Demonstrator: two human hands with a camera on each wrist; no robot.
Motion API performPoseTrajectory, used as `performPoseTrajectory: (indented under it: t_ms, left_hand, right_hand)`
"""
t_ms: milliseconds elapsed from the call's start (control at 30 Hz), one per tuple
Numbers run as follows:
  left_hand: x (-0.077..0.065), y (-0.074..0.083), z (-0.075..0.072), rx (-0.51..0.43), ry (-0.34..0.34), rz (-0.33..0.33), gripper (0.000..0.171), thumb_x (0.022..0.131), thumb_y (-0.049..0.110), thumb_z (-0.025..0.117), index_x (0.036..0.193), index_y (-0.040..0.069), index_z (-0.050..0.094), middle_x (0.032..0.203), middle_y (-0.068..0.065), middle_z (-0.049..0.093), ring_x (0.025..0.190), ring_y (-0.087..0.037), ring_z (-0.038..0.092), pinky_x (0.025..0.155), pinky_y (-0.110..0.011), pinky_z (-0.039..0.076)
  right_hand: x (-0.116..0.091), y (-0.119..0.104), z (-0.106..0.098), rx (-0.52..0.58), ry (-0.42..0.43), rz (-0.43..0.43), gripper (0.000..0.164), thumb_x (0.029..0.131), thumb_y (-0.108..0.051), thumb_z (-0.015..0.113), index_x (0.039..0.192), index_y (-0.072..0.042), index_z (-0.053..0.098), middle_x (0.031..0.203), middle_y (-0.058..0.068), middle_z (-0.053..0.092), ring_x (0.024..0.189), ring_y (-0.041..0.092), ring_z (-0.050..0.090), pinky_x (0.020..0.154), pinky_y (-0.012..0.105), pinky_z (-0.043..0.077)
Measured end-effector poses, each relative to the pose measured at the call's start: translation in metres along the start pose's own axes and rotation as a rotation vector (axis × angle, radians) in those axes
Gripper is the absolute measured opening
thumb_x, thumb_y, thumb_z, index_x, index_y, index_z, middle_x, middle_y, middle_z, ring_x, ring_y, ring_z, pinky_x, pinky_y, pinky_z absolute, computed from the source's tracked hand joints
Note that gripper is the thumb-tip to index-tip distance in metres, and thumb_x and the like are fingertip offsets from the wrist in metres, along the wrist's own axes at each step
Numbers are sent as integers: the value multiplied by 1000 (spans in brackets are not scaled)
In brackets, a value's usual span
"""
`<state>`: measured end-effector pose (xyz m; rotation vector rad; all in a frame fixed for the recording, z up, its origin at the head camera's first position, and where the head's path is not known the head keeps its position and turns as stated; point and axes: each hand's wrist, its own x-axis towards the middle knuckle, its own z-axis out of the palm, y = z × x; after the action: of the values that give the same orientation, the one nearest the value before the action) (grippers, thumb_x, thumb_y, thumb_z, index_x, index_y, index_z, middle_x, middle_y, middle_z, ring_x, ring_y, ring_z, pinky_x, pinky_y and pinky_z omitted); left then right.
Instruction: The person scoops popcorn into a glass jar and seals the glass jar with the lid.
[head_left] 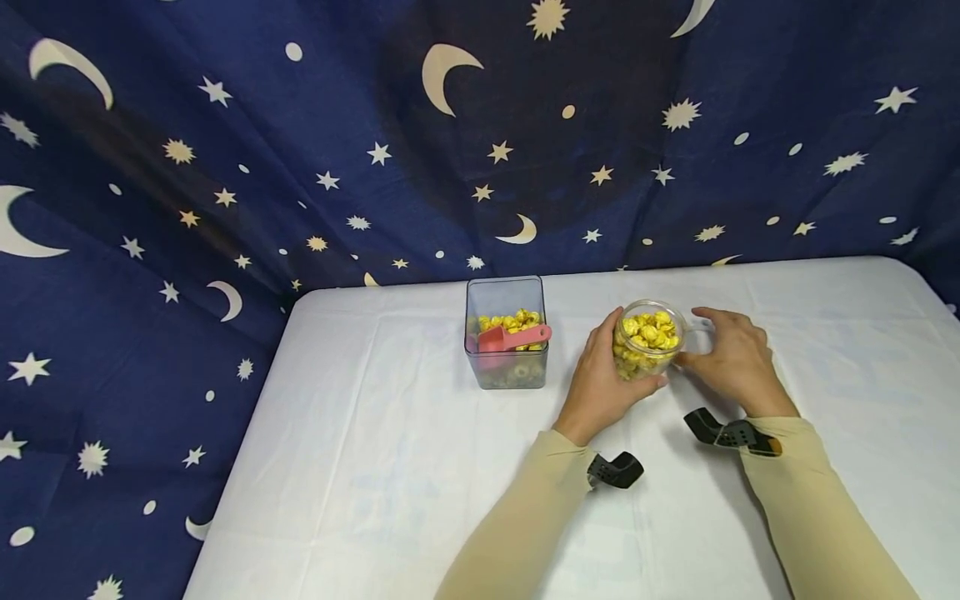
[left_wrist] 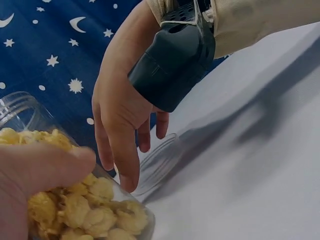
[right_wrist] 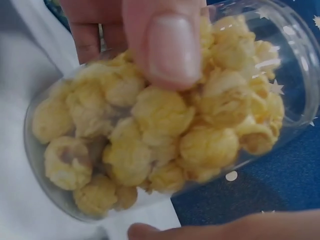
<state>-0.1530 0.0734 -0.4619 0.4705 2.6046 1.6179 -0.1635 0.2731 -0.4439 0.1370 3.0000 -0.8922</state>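
My left hand [head_left: 600, 387] grips a clear jar [head_left: 651, 363] full of yellow popcorn [head_left: 650, 331], its thumb across the near side. That thumb also lies over the popcorn-filled jar [right_wrist: 165, 130] in the right wrist view. Just right of the jar, my right hand [head_left: 738, 362] reaches down with fingers apart. A clear round lid [left_wrist: 162, 162] lies on the table by its fingertips, partly hidden behind them in the left wrist view. Whether those fingertips touch the lid I cannot tell.
Left of the jar stands a grey see-through container [head_left: 512, 373] with more popcorn inside. A pink scoop [head_left: 513, 337] rests in it, its handle over the right rim. White cloth covers the table [head_left: 375, 467]. A dark blue star-patterned curtain [head_left: 337, 100] hangs behind.
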Motion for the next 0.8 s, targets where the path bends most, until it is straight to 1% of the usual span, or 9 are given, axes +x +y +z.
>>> performPoseTrajectory:
  t_ms: [200,333,433,533,633,800]
  left_hand:
    - [2,-6,4,-9,3,-8,90,82,26,86,155,19,33,150,0,45,136,-11,43,112,-30,36]
    - [4,-11,4,-33,-4,12,86,82,27,86,153,19,37,148,2,48,135,-7,44,112,-27,35]
    - [5,-15,3,-60,-22,27,84,83,28,86,152,21,37,147,5,49,133,-4,44,112,-26,35]
    - [6,-17,2,-83,-35,28,83,83,30,85,151,23,37,146,8,49,132,-3,44,111,-26,35]
    - [6,-19,2,-101,-39,28,83,83,31,85,151,24,37,146,9,49,132,-2,44,111,-27,35]
    - [6,-21,2,-114,-39,36,84,83,33,85,152,25,37,147,9,49,132,-3,44,112,-27,35]
  right_hand:
    - [-1,2,4,-37,-29,14,78,81,-24,79,143,6,41,143,44,30,121,70,28,87,79,26]
    - [-1,3,6,-53,-52,14,76,82,-26,78,142,7,42,141,45,32,121,70,28,87,80,26]
    - [-1,4,6,-63,-63,12,74,84,-25,76,141,7,43,139,45,33,121,69,28,87,78,28]
    - [-1,5,6,-69,-56,3,73,85,-26,76,142,7,43,138,45,34,121,68,30,86,76,31]
    - [-1,3,4,-63,-39,-3,74,85,-26,76,143,5,42,138,45,35,121,68,31,89,77,32]
    - [-2,-1,-1,-23,-1,-24,72,87,-24,75,145,3,43,137,45,38,123,67,32,95,76,30]
